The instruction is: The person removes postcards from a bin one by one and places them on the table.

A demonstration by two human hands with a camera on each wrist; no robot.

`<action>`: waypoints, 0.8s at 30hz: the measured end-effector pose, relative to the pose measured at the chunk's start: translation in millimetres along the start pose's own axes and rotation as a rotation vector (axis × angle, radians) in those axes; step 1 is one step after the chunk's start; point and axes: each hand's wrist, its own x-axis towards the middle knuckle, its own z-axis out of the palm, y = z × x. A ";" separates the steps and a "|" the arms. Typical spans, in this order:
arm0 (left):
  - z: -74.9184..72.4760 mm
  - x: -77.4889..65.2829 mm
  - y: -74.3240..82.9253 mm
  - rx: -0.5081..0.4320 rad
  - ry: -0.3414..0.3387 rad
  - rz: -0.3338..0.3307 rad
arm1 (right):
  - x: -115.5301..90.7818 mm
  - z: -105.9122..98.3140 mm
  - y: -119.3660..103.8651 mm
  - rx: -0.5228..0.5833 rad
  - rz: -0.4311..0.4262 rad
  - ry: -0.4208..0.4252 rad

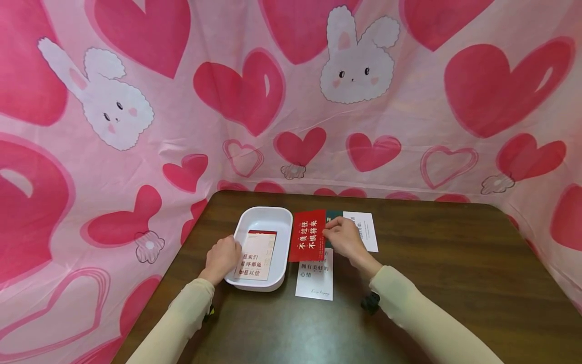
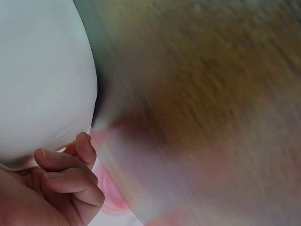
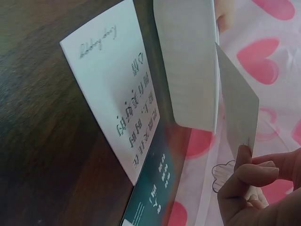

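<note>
My left hand (image 1: 223,259) grips the left rim of a white plastic tray (image 1: 285,237); its curled fingers also show against the tray wall (image 2: 42,84) in the left wrist view. Inside the tray lies a cream card (image 1: 254,255) with printed characters, over a red card (image 1: 262,232) that peeks out at the top. Between thumb and fingers my right hand (image 1: 345,238) pinches a red card (image 1: 306,237) by its right edge, raised beside the tray. The right wrist view shows that card's pale back (image 3: 240,101).
On the brown table (image 1: 436,283), right of the tray, lie a white card (image 1: 315,285), a dark green card (image 1: 335,216), partly hidden, and another white card (image 1: 369,235). A pink cloth (image 1: 313,116) with hearts and rabbits hangs behind the table.
</note>
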 end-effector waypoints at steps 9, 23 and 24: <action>-0.3 0.8 0.8 -0.011 -0.005 -0.002 | -2.9 -14.5 12.8 0.007 0.048 0.017; 0.0 0.0 -0.4 -0.008 -0.004 0.000 | -15.7 -24.6 31.2 0.015 0.108 0.018; 0.1 0.1 -0.3 -0.008 -0.002 0.001 | -16.2 -24.9 31.9 0.017 0.112 0.015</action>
